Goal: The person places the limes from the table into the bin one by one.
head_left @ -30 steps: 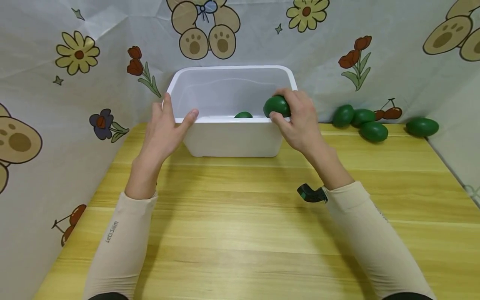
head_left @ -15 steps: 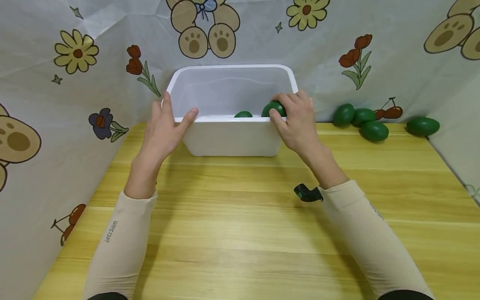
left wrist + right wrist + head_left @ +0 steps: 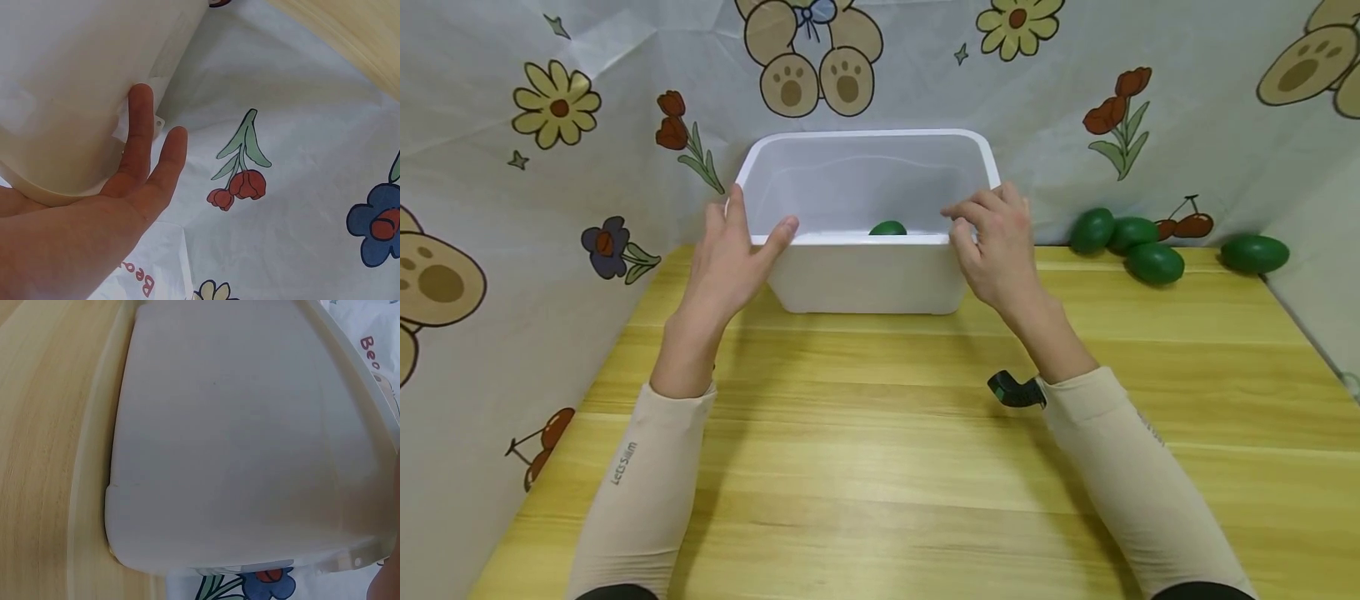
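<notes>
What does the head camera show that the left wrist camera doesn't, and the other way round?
Only the head view shows the right hand at the bin's right end, a green oval in the bin, and four green ovals on the table, off to the right.

Only the left wrist view shows red lettering and a small tab with a hole by the bin's side.

Both show the left hand against the white bin, some tabletop, and the tulip print on the cloth.
</notes>
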